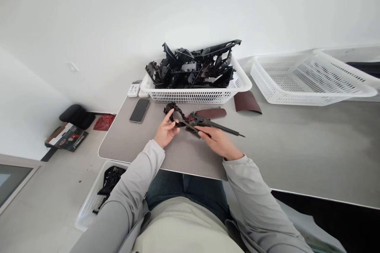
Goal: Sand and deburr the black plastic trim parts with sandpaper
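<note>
A small workshop, judging by the basket (190, 97) of black parts and caliper (227, 127).

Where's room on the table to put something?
The grey table is bare on the right, beyond the right hand and curved brown sheet, in front of the middle white plastic basket. A smaller patch lies between the dark phone and the table's left corner. It's crowded from the left hand to the right one, up to the white basket heaped with black parts.

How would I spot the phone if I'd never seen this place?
On the grey table, find the white basket heaped with black parts. The phone lies flat off its front left corner. It is a dark, glossy slab, unlike the small white items behind it.
</note>
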The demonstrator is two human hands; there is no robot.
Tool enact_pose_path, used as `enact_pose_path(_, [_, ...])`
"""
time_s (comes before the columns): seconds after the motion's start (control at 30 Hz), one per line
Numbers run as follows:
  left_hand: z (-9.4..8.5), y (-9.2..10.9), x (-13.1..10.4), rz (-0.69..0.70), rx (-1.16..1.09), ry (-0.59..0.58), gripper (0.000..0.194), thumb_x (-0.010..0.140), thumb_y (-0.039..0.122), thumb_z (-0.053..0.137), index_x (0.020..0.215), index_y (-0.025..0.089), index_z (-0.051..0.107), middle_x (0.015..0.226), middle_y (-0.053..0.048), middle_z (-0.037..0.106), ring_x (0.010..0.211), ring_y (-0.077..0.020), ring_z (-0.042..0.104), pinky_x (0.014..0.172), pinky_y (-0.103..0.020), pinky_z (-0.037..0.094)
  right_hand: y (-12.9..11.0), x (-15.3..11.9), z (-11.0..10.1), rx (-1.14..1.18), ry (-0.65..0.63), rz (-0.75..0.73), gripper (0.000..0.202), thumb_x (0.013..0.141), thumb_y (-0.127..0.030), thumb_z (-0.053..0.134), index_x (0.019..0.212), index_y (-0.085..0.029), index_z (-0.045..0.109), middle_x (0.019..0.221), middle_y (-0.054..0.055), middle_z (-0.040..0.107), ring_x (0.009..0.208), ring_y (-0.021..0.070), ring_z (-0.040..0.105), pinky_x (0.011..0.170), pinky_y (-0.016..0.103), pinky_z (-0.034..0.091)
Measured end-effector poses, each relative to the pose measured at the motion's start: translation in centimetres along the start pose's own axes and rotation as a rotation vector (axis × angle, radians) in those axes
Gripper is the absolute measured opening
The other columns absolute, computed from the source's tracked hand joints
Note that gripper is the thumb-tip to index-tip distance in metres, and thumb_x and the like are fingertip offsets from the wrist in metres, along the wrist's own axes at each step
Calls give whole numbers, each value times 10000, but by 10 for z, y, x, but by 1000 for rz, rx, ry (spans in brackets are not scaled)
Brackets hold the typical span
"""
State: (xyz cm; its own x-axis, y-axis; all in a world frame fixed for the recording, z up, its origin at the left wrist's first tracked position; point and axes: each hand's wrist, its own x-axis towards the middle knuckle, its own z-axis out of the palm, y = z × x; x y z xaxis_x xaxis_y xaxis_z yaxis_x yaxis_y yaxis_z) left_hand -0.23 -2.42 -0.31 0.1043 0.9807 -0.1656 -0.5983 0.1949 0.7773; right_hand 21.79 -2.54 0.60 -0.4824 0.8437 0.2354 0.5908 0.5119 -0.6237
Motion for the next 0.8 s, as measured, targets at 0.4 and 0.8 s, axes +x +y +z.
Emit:
enact_pose_path(0.4, [-9,-17,-19,148,300,271,384,547,251,801,842,155,574,737,41,530,508,-39,491,456,-188,426,-10,-11,2,243,72,122,434,894,-383,442,1239,-179,608,954,97,708,819,217,654,759,378,537])
enact_pose_path(0.8, [-10,-23,-38,121,385,177,342,528,198,790,824,175,621,836,1,626,780,-124,562,733,-253,440,-49,-46,30,866,-47,395,615,825,-460,542,1403,-280,432,732,-40,445,486,66,407,515,320,605])
